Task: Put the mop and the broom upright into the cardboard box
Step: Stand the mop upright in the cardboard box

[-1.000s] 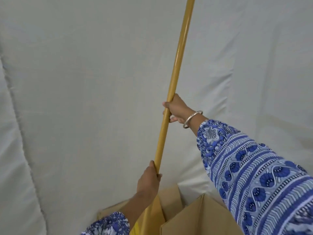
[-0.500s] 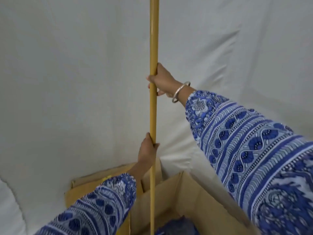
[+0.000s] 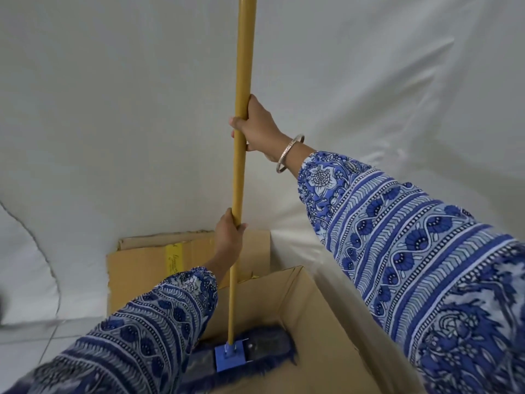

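The mop's yellow pole (image 3: 242,92) stands nearly upright in the middle of the view. Its flat blue fringed head (image 3: 247,355) lies at the bottom of the open cardboard box (image 3: 309,302), joined by a blue bracket. My right hand (image 3: 257,126) grips the pole high up, a silver bangle on its wrist. Lower down, just above the box's rim, my left hand (image 3: 228,237) is closed around the same pole. My patterned blue sleeves cover the box's near side. No broom is in view.
A box flap (image 3: 159,263) with yellow tape stands up against the white sheet (image 3: 113,109) that hangs behind and around the box. Pale floor tiles (image 3: 25,345) show at the lower left.
The view has tilted down, so the box's inside and the mop head now show. The pole went from leaning right to nearly upright. Both hands kept their grip.
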{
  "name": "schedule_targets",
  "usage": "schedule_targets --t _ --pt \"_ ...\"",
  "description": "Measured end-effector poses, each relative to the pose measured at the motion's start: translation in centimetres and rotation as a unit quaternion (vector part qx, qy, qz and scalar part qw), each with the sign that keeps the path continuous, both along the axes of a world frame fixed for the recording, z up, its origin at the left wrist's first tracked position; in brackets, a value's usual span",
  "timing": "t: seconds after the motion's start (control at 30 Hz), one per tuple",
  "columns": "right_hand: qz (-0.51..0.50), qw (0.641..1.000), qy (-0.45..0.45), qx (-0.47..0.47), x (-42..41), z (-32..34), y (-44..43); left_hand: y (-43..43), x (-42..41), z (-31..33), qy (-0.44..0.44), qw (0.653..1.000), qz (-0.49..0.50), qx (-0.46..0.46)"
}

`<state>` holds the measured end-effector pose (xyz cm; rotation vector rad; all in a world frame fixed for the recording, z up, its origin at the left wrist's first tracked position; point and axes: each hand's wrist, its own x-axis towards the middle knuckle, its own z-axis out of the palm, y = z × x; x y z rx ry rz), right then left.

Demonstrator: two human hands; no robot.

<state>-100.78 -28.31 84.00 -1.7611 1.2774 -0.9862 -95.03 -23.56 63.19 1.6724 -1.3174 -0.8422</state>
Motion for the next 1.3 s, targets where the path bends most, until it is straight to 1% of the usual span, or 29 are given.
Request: schedule_targets --t 0.13,0.33,0.4,0.47,0.6,0.77,0.87,1.0,1.13,1.3 --pt "0.02 1.0 -0.005 0.003 -0.6 -0.5 -1.2 -1.3 -0.4 -0.6 -0.004 1.0 0.008 -0.003" --pt "0.014 0.999 0.021 -0.029 -1.1 -0.7 -2.7 -3.0 -1.1 -0.8 -0.024 1.0 0.015 0.0" --pt "0.018 0.999 0.027 -0.028 -1.3 -1.2 -3.0 -3.5 -1.0 -0.8 -0.037 0.999 0.013 0.017" --pt "0.026 0.999 0.031 -0.015 -1.3 -2.0 -3.3 -3.8 -0.8 -0.6 -0.048 0.997 0.006 0.052" --pt "0.04 0.999 0.033 -0.014 -1.1 -3.2 -4.0 -4.2 -0.4 -1.0 -0.04 0.995 0.012 0.086" --pt "0.024 0.999 0.044 -0.015 -0.6 -3.8 -5.6 -5.3 0.0 -1.6 -0.028 0.995 0.024 0.09" --pt "0.019 0.998 0.053 0.015 -0.4 -4.0 -7.2 -6.4 0.3 -1.8 -0.033 0.995 0.021 0.089" --pt "0.026 0.996 0.066 0.05 -0.1 -3.8 -8.9 -8.0 0.8 -2.1 -0.04 0.993 0.027 0.109" --pt "0.024 0.995 0.086 0.053 -0.1 -4.0 -8.9 -8.8 1.2 -1.9 -0.029 0.99 0.034 0.136" --pt "-0.021 0.997 0.066 0.029 0.1 -4.6 -9.2 -9.0 1.3 -1.6 -0.042 0.99 0.006 0.137"
